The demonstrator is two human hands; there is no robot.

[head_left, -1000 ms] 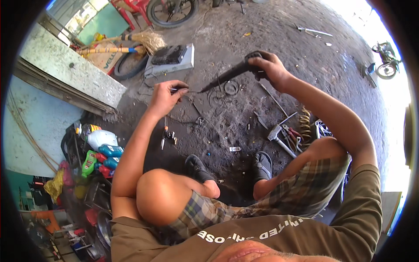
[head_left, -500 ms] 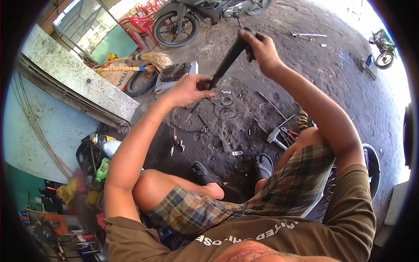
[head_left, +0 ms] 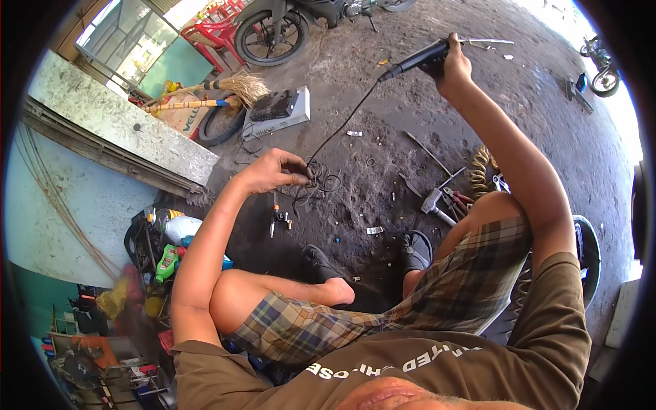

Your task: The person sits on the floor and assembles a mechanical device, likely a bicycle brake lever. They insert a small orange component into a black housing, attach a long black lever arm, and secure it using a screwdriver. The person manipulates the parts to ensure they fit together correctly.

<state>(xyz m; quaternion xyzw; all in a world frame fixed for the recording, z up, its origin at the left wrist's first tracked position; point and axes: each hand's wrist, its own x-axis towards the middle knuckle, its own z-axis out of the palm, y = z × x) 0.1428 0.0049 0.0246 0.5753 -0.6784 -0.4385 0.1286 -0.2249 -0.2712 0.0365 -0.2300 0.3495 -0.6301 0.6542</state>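
One long, tapered black tool (head_left: 413,60) is sitting above the dark dirt floor (head_left: 345,222) in the right hand (head_left: 455,66), fingers wrapped round; its thin black cord (head_left: 346,123) is running nearly straight to the left hand (head_left: 275,171), fingers apparently pinching it, dark tangled loops (head_left: 326,184) (seemingly the unstraightened remainder) bunching alongside.

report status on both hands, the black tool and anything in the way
Right hand gripping black tapered handheld tool. Left hand closed on thin black cord running from tool's narrow end. Dark wiry loops bunched beside left hand, possible snag.
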